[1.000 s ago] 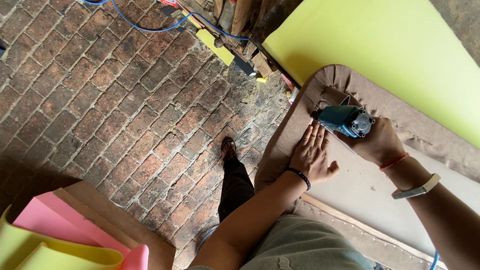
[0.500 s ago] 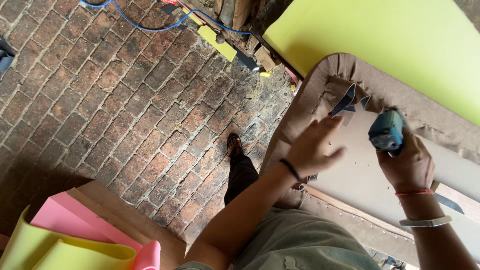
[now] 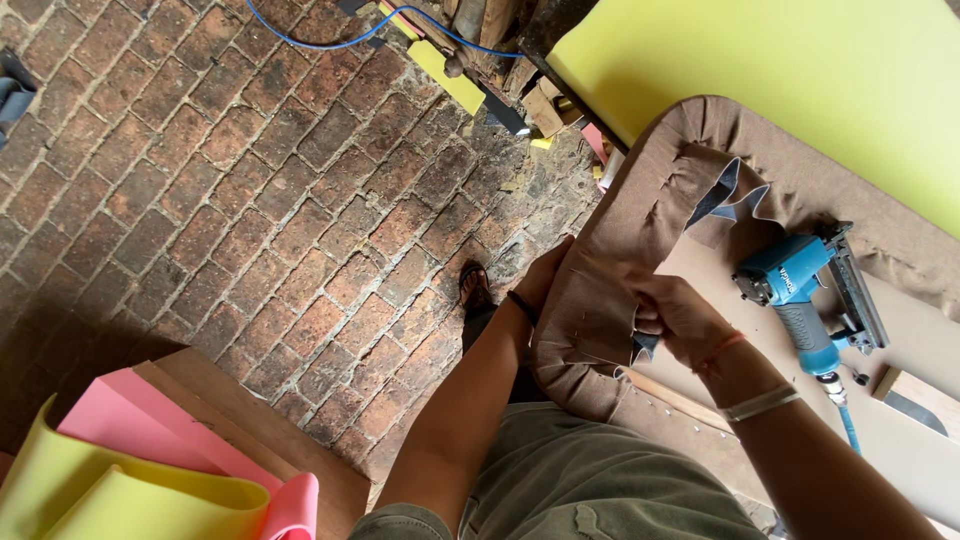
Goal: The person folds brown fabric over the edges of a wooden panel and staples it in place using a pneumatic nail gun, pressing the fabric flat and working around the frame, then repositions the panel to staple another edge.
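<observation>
Both hands work the brown fabric (image 3: pixel 610 300) that wraps the rounded end of a padded panel (image 3: pixel 800 140): the left hand (image 3: pixel 545 280) is pressed against its outer edge, fingers hidden, so I cannot tell its grip, while the right hand (image 3: pixel 675 315) pinches a loose flap. Pleated and stapled, the cloth folds onto the pale board (image 3: pixel 720 255). Just beside it lies 1 blue staple gun (image 3: pixel 805 300).

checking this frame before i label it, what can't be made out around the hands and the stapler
Head view, the only one:
- Left hand: fingers hidden behind the edge of the brown fabric.
- Right hand: fingertips buried in the fabric fold, so the grip is unclear.
- Blue staple gun: its hose runs behind the right forearm.
- Board under the fabric: mostly covered.
- Staples along the edge: too small to count.
</observation>
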Action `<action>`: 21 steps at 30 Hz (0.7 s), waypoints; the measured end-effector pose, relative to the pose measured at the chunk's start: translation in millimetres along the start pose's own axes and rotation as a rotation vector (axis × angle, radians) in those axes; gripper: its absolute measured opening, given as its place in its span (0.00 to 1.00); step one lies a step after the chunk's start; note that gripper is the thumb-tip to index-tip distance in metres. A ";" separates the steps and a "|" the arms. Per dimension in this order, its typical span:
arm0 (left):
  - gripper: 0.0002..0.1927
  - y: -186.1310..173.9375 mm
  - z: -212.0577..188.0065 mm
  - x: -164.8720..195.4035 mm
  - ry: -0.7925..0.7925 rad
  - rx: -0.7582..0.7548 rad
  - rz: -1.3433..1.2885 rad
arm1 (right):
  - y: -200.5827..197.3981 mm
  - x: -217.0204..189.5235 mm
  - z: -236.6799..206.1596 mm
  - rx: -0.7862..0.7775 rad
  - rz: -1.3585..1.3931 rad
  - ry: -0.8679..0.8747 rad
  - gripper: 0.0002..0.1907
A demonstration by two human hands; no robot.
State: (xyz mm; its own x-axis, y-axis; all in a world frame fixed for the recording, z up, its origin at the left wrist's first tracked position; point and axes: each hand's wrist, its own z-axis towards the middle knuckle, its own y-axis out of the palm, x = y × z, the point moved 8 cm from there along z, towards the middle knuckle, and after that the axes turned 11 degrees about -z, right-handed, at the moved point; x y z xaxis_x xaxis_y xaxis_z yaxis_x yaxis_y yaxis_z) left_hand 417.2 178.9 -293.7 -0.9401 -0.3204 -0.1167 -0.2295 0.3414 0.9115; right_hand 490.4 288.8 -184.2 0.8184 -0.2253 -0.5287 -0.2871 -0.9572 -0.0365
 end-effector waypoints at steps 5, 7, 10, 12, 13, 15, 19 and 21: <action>0.26 4.1 4.4 16.9 0.069 0.006 0.091 | 0.6 -32.7 -5.2 0.089 -0.499 -0.363 0.22; 0.29 6.6 0.0 21.9 0.087 0.088 0.248 | 3.0 -31.6 -7.0 0.036 -0.373 -0.434 0.22; 0.37 25.5 -11.3 30.0 0.094 0.102 0.522 | 2.7 -30.2 -7.8 -0.036 -0.241 -0.565 0.21; 0.42 55.6 -13.8 35.9 0.158 -0.025 0.675 | 0.6 -28.5 -3.1 -0.063 -0.205 -0.595 0.22; 0.43 67.2 -16.1 38.6 0.230 -0.008 0.891 | -1.0 -25.6 0.2 -0.061 -0.200 -0.574 0.23; 0.46 93.4 -15.3 44.0 0.378 0.022 1.332 | -2.5 -24.1 4.5 -0.061 -0.225 -0.564 0.25; 0.45 108.9 -14.0 54.1 0.524 -0.071 1.388 | -2.4 -23.5 4.1 -0.072 -0.221 -0.527 0.24; 0.44 77.6 -20.3 72.4 0.490 -0.084 0.980 | -1.9 -22.2 1.0 -0.075 -0.200 -0.497 0.24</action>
State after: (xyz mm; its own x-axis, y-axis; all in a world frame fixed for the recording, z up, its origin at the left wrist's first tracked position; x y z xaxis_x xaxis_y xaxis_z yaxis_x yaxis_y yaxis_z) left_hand 336.5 164.2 -223.4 -0.4991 -0.2656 0.8249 0.5976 0.5838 0.5496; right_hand 472.3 295.7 -173.2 0.5139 0.0580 -0.8559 -0.0988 -0.9871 -0.1262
